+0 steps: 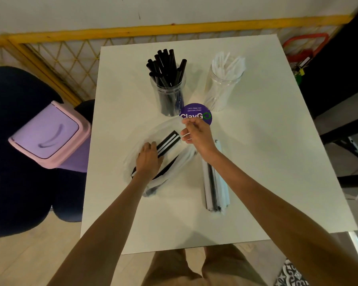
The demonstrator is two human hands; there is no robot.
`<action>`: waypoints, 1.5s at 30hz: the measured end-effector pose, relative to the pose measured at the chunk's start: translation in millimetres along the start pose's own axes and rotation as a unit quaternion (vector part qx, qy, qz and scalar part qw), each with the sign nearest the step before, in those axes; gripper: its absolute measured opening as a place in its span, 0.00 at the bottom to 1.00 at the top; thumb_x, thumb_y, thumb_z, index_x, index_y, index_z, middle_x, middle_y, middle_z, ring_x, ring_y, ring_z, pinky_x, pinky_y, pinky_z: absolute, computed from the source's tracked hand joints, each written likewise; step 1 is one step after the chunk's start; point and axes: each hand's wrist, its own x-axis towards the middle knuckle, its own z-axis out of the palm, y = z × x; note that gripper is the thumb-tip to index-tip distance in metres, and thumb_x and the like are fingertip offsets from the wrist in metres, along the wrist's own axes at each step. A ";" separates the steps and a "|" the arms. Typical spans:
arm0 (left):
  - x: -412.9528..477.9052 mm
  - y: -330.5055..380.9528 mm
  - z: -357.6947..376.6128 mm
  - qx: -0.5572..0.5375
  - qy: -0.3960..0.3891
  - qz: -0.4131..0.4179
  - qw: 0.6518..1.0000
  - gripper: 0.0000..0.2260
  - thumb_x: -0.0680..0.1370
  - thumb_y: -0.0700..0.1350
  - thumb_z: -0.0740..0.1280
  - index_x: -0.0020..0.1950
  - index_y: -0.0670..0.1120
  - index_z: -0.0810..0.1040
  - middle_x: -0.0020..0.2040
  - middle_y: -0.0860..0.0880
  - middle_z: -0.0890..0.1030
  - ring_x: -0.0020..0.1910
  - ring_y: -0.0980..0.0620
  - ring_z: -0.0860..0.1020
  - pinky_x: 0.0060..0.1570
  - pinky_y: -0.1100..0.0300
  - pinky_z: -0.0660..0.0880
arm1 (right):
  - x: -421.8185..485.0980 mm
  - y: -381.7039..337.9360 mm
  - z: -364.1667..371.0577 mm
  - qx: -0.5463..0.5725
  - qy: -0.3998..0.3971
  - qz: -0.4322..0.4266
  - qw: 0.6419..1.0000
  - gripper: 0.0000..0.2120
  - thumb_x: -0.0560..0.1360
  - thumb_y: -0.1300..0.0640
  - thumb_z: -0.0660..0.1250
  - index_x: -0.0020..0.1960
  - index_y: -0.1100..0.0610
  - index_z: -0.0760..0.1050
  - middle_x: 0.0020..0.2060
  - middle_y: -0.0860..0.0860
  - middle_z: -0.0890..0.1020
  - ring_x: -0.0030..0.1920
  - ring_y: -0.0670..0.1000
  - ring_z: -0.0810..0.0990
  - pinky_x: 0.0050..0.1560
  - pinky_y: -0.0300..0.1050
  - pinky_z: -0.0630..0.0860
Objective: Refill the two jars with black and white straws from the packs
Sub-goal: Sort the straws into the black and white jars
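Note:
Two clear jars stand at the back of the white table: the left jar holds several black straws, the right jar holds several white straws. A clear plastic pack of black and white straws lies mid-table. My left hand rests flat on this pack, pressing it down. My right hand pinches white straws at the pack's upper end. A second pack of mixed straws lies to the right, under my right forearm.
A round purple sticker sits on the table between the jars and my right hand. A purple and pink lidded bin stands left of the table by a dark chair. A yellow lattice fence runs behind.

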 end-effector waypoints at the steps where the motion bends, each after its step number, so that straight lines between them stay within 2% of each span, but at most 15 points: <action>1: 0.4 -1.0 1.6 -0.004 -0.001 0.000 1.000 0.22 0.78 0.48 0.64 0.68 0.41 0.64 0.64 0.41 0.69 0.62 0.40 0.69 0.59 0.49 0.69 | -0.5 1.5 -0.6 0.001 0.002 0.000 1.000 0.05 0.80 0.62 0.59 0.52 0.59 0.73 0.35 0.52 0.77 0.33 0.46 0.76 0.28 0.29 0.72; 7: -3.1 -1.9 6.3 -0.010 -0.020 0.011 1.000 0.20 0.78 0.53 0.63 0.65 0.43 0.68 0.60 0.43 0.70 0.58 0.41 0.72 0.54 0.50 0.70 | -1.8 12.4 -1.0 0.001 0.016 0.004 1.000 0.09 0.79 0.63 0.59 0.55 0.65 0.74 0.34 0.53 0.76 0.26 0.38 0.76 0.28 0.29 0.72; 9: -3.1 -0.6 6.5 -0.024 -0.019 0.009 0.999 0.19 0.79 0.53 0.61 0.64 0.43 0.69 0.59 0.43 0.70 0.57 0.41 0.72 0.53 0.49 0.70 | -2.7 14.5 -0.6 0.011 0.014 0.004 1.000 0.07 0.79 0.63 0.58 0.54 0.63 0.74 0.34 0.53 0.76 0.25 0.37 0.76 0.28 0.29 0.72; 16: 1.2 5.3 8.3 -0.040 -0.052 0.010 0.998 0.16 0.77 0.48 0.64 0.61 0.41 0.70 0.56 0.42 0.72 0.54 0.42 0.72 0.51 0.51 0.72 | -4.0 16.6 -1.3 0.010 0.019 0.009 1.000 0.06 0.80 0.61 0.58 0.52 0.60 0.73 0.34 0.53 0.77 0.32 0.46 0.76 0.31 0.30 0.74; 20: 2.7 10.2 9.7 -0.046 -0.075 0.010 0.996 0.16 0.77 0.47 0.65 0.60 0.39 0.69 0.56 0.41 0.72 0.54 0.43 0.73 0.49 0.54 0.70 | -3.4 15.6 -3.9 0.022 0.024 0.013 0.999 0.09 0.79 0.61 0.60 0.56 0.64 0.74 0.35 0.53 0.77 0.34 0.46 0.76 0.31 0.31 0.76; 24: 0.8 12.4 9.0 -0.060 -0.092 0.010 0.994 0.14 0.77 0.46 0.64 0.59 0.40 0.70 0.54 0.42 0.73 0.50 0.45 0.73 0.45 0.57 0.68 | -1.9 13.5 -7.5 0.029 0.029 0.020 0.999 0.11 0.79 0.61 0.61 0.58 0.66 0.73 0.37 0.53 0.77 0.34 0.47 0.76 0.30 0.30 0.74; 28: -0.5 12.8 7.6 -0.079 -0.106 0.017 0.991 0.11 0.77 0.45 0.64 0.56 0.40 0.71 0.51 0.41 0.75 0.43 0.49 0.71 0.42 0.58 0.67 | -1.1 9.5 -10.2 0.039 0.032 0.023 0.998 0.10 0.79 0.62 0.61 0.57 0.65 0.74 0.36 0.53 0.77 0.29 0.42 0.77 0.28 0.30 0.73; 33: -5.1 9.3 -2.3 -0.126 -0.091 0.018 0.988 0.09 0.78 0.42 0.61 0.56 0.40 0.69 0.43 0.44 0.75 0.40 0.46 0.73 0.38 0.57 0.67 | 1.3 5.9 -14.4 0.029 0.026 0.024 0.999 0.05 0.79 0.61 0.60 0.52 0.59 0.73 0.34 0.52 0.78 0.32 0.48 0.76 0.30 0.32 0.74; 36: -8.7 9.9 -12.3 -0.158 -0.074 0.037 0.984 0.08 0.79 0.45 0.62 0.54 0.42 0.71 0.39 0.48 0.75 0.37 0.47 0.75 0.34 0.60 0.67 | 2.3 3.2 -16.0 0.032 0.026 0.028 0.999 0.05 0.79 0.60 0.59 0.51 0.59 0.73 0.34 0.52 0.78 0.32 0.48 0.76 0.34 0.36 0.73; 40: -16.6 18.9 -32.6 -0.266 -0.087 0.054 0.958 0.07 0.77 0.49 0.66 0.46 0.47 0.72 0.31 0.52 0.74 0.27 0.54 0.74 0.26 0.69 0.70 | 2.2 -1.6 -15.8 0.054 0.038 0.033 0.997 0.06 0.79 0.61 0.59 0.51 0.59 0.74 0.34 0.52 0.77 0.31 0.48 0.75 0.32 0.35 0.73; 43: -21.7 30.4 -55.9 -0.393 -0.094 0.030 0.914 0.10 0.77 0.45 0.67 0.38 0.47 0.69 0.26 0.53 0.69 0.23 0.55 0.67 0.25 0.66 0.69 | 0.9 -7.1 -14.2 0.080 0.042 0.039 0.995 0.06 0.79 0.61 0.59 0.50 0.59 0.74 0.33 0.52 0.76 0.30 0.48 0.75 0.32 0.37 0.72; 45: -22.1 43.1 -76.5 -0.469 -0.090 0.021 0.878 0.11 0.77 0.45 0.67 0.37 0.45 0.68 0.24 0.52 0.67 0.22 0.55 0.66 0.25 0.64 0.68 | -0.5 -11.7 -12.1 0.075 0.032 0.049 0.995 0.07 0.79 0.60 0.58 0.51 0.59 0.74 0.33 0.52 0.77 0.31 0.49 0.75 0.33 0.38 0.73</action>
